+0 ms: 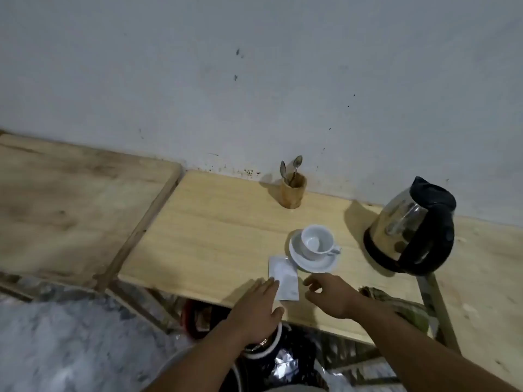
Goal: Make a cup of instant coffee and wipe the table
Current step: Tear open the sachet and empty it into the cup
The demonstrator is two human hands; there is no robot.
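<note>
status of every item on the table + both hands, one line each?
cup: upright on saucer, empty
saucer: flat on table
sachet: flat, looks unopened
kettle: upright, lid shut
spoons: standing in wooden holder
cloth: crumpled at table edge
left hand: open, fingertips on sachet
right hand: open, empty

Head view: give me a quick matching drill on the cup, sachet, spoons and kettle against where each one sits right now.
Things:
1. cup
2. sachet
3. spoons
4. kettle

Places:
A. upright in the wooden holder by the wall
B. far right of the table, black handle toward the camera
C. on the white saucer
D. flat on the table between the left hand and right hand

Pairs: 1-C, 2-D, 3-A, 4-B
</note>
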